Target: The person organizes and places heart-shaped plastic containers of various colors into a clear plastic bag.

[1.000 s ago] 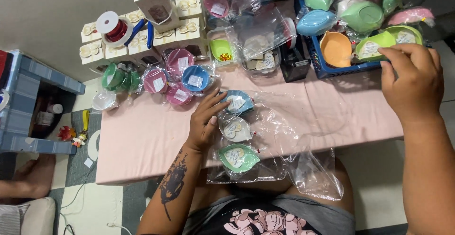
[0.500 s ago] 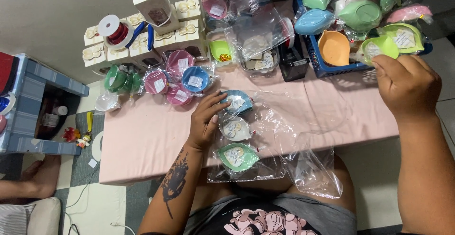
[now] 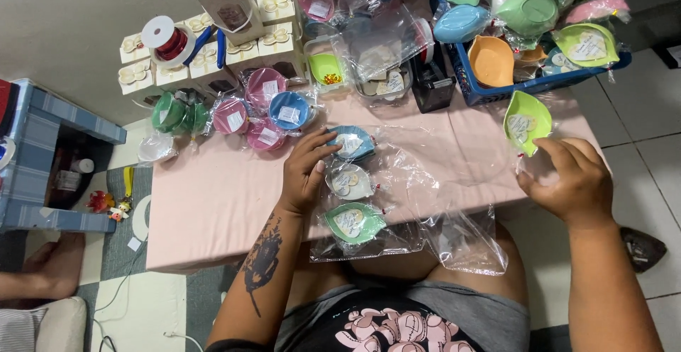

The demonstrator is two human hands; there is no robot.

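Sitting at the pink table (image 3: 213,203), I am pinching a lime green dish (image 3: 527,119) at right of frame with my right hand (image 3: 567,178), while my left hand (image 3: 305,171) is lying open, touching a blue dish (image 3: 352,143) at centre.

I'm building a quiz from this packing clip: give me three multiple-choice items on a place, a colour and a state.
1. Where is the red ribbon spool? A on white boxes B in the blue crate C on the floor
2. What colour is the leaf-shaped dish at the right hand? A orange B lime green C pink
3. How is the left hand? A raised B in a fist C flat on clear bags

Answers: 1 A, it tops the white boxes. 2 B, it is plainly lime green. 3 C, the palm lies on clear bags.
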